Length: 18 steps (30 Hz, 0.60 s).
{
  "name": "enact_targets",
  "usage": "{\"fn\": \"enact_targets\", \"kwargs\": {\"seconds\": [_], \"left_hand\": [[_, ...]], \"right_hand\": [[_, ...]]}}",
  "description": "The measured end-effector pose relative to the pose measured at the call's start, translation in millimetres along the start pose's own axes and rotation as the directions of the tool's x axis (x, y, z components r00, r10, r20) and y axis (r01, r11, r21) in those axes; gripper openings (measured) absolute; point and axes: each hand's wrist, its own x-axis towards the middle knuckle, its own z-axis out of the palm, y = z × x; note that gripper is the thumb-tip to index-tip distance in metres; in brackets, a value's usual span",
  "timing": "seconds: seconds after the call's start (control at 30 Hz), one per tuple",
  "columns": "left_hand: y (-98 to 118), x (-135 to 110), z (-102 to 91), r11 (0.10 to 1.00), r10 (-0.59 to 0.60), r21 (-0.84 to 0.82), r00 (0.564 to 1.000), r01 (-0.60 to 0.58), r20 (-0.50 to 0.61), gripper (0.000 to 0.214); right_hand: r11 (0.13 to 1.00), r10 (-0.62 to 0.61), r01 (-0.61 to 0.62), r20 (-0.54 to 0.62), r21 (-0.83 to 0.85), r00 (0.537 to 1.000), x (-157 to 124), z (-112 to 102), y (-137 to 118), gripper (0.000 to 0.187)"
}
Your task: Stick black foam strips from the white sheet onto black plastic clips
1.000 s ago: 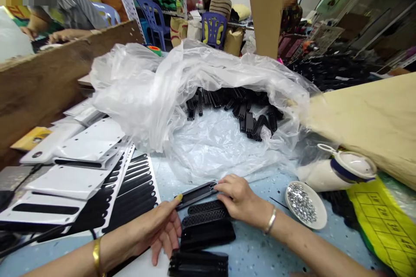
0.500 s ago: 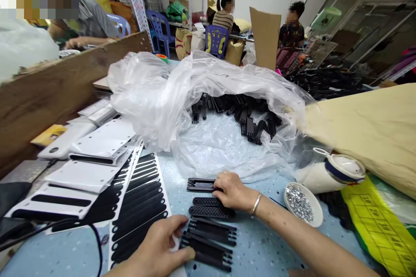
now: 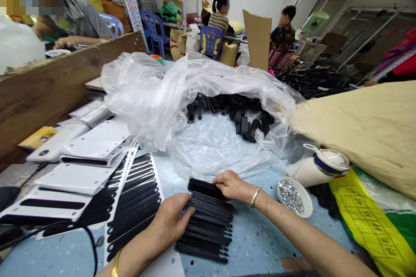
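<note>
Nearest me, my left hand (image 3: 172, 221) grasps the left end of a stack of black strips (image 3: 208, 231), thumb on the meshed top one. The stack lies on a pale blue table (image 3: 260, 246).

Just beyond, my right hand (image 3: 232, 185) curls over the right end of a single black strip (image 3: 202, 186) at the stack's far edge. I cannot tell whether it grips or only presses.

Left of the stack lie white cards (image 3: 78, 177) printed with long black shapes.

Right of my right wrist sits a small white dish (image 3: 308, 211), filled with shiny silver beads (image 3: 289, 194). Behind it a white jug (image 3: 312, 169) lies on its side with its lid on, contents hidden.

Farther back, a large clear plastic bag (image 3: 156, 95) lies with its mouth open toward me, holding a heap of black combs (image 3: 240, 114). A wooden board (image 3: 48, 86) stands to its left and a tan paper sack (image 3: 357, 125) to its right.

In the distance, people (image 3: 221, 11) sit on plastic chairs.
</note>
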Motion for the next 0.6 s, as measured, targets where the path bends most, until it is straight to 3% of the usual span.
{"fn": "enact_targets", "kwargs": {"seconds": [0.23,0.43,0.6], "left_hand": [[-6,-8,-1.0,0.995,-0.084,-0.059,0.996,0.083,-0.019,0.032],[-1,0,2.1,0.998,-0.022,-0.061,1.000,0.021,-0.016,0.024],[-1,2,9.1,0.999,0.012,-0.043,0.998,-0.014,-0.054,0.021]], "right_hand": [[0.996,0.068,-0.060,-0.120,0.065,0.990,-16,9,-2,0.020],[0.996,0.066,-0.051,-0.216,0.072,0.974,-23,24,-14,0.017],[0.996,0.077,-0.057,-0.336,0.068,0.939,-26,25,-8,0.019]]}}
